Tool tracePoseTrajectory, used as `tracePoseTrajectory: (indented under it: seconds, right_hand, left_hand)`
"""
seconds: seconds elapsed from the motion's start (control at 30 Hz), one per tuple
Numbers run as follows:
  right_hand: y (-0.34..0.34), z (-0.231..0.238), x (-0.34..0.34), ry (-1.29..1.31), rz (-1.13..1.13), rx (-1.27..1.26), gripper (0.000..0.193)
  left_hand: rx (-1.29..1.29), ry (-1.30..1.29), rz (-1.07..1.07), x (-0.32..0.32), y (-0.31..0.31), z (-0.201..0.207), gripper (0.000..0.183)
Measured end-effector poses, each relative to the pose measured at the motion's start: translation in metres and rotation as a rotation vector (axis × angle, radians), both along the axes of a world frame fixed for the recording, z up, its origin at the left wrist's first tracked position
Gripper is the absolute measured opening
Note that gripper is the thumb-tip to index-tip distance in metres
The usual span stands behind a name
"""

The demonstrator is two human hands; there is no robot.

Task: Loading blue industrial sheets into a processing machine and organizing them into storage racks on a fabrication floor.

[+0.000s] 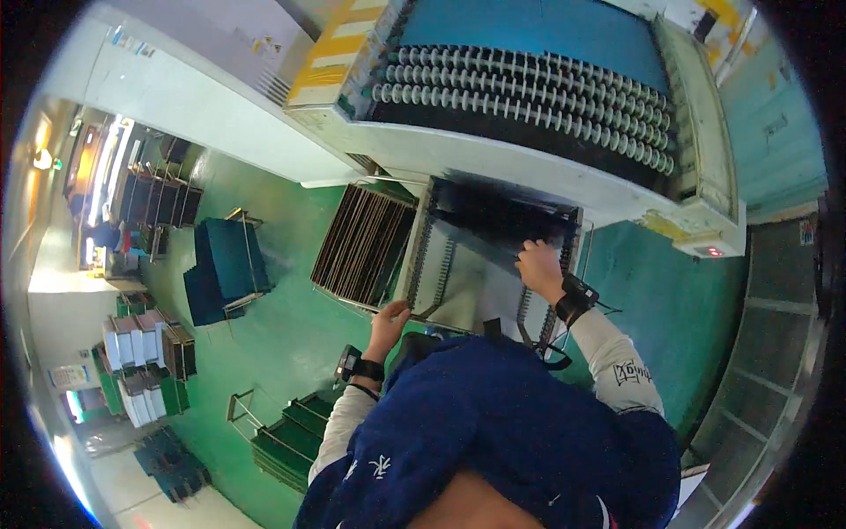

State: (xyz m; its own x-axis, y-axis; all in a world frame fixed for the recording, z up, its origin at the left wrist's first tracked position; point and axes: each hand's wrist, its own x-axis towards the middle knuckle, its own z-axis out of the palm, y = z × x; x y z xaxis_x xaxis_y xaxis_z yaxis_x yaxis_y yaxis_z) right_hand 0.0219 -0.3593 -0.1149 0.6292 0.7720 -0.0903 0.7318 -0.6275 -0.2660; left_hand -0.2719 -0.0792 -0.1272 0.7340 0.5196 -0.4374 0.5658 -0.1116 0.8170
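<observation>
My right hand [539, 267] is over the slotted rack [412, 256] in front of me, its fingers closed at the near edge of a dark flat panel [502, 216]. Motion smears this panel, which lies toward the far end of the rack. My left hand [389, 328] is at the rack's near left corner, fingers curled together; whatever they grip is hidden. Toothed strips [443, 273] run along the rack's inside. Both wrists carry small black devices on straps.
Beyond the rack stands a white machine [520, 154] with rows of roller discs [529, 88]. Left of the rack is a cart of upright thin boards [363, 242]. More panel stacks stand on the green floor, one dark [233, 260], one green [295, 441]. A grey framed partition [775, 353] is at right.
</observation>
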Motion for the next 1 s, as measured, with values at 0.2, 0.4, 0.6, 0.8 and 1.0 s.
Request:
tracePoseTrajectory:
  seconds: [0.2, 0.4, 0.6, 0.8, 1.0]
  right_hand:
    - [0.006, 0.017, 0.005, 0.008, 0.078, -0.026, 0.019]
    - [0.007, 0.127, 0.01, -0.085, 0.015, 0.1, 0.017]
    - [-0.017, 0.209, 0.031, -0.216, 0.1, 0.212, 0.018]
    - [-0.032, 0.2, 0.072, 0.597, -0.559, 0.696, 0.018]
    - [-0.006, 0.159, 0.097, 1.015, -0.645, 1.078, 0.023]
  left_hand:
    - [0.022, 0.028, 0.035, 0.012, -0.008, 0.011, 0.035]
    - [0.006, -0.025, 0.037, 0.021, -0.01, 0.025, 0.037]
    - [-0.083, -0.047, -0.03, 0.046, -0.007, 0.039, 0.04]
    - [-0.158, -0.095, -0.05, 0.073, -0.015, 0.068, 0.047]
    - [-0.725, -0.196, 0.092, 0.086, -0.012, 0.087, 0.061]
